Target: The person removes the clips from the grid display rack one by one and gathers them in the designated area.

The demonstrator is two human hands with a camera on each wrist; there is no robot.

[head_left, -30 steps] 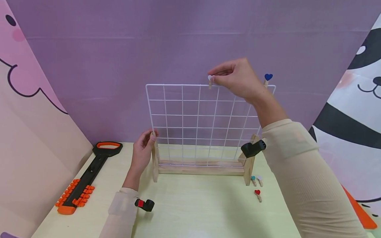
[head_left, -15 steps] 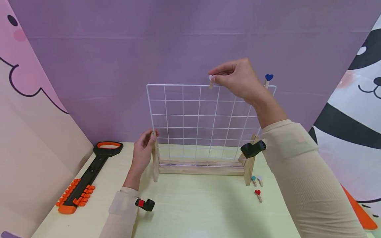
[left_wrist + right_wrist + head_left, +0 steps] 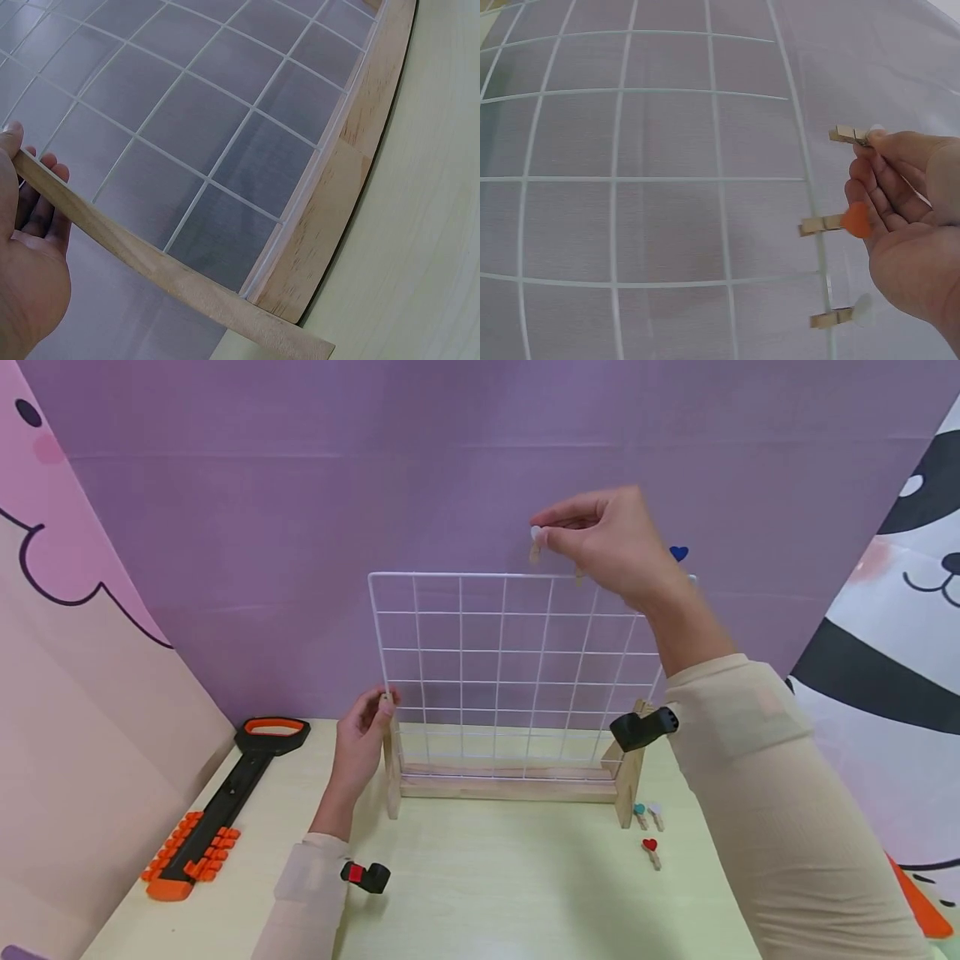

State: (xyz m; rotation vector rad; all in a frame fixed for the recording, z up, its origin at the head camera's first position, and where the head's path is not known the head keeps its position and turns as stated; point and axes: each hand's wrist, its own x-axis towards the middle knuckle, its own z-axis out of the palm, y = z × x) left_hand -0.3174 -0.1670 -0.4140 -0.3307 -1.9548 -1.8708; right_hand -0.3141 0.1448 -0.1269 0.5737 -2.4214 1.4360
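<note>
My right hand (image 3: pixel 611 539) pinches a small wooden clothespin (image 3: pixel 535 553) with a white heart, just above the top wire of the white wire grid (image 3: pixel 450 574). In the right wrist view this clothespin (image 3: pixel 849 135) is apart from the edge wire. Below it, a clothespin with an orange heart (image 3: pixel 857 220) and one with a pale heart (image 3: pixel 831 318) are clipped to that wire. A blue heart (image 3: pixel 678 553) shows behind my right wrist in the head view. My left hand (image 3: pixel 358 747) grips the left upright of the wooden stand (image 3: pixel 506 790), thumb and fingers on either side.
On the table (image 3: pixel 487 877), right of the stand, lie clothespins with a teal heart (image 3: pixel 640 811), a pale heart (image 3: pixel 656 814) and a red heart (image 3: pixel 650 846). A black and orange tool (image 3: pixel 232 785) lies at the left. A purple backdrop (image 3: pixel 300 527) hangs behind the grid.
My right hand has lifted up and slightly right with the white-heart clothespin, which was at the grid's top wire before. My left hand has stayed on the upright.
</note>
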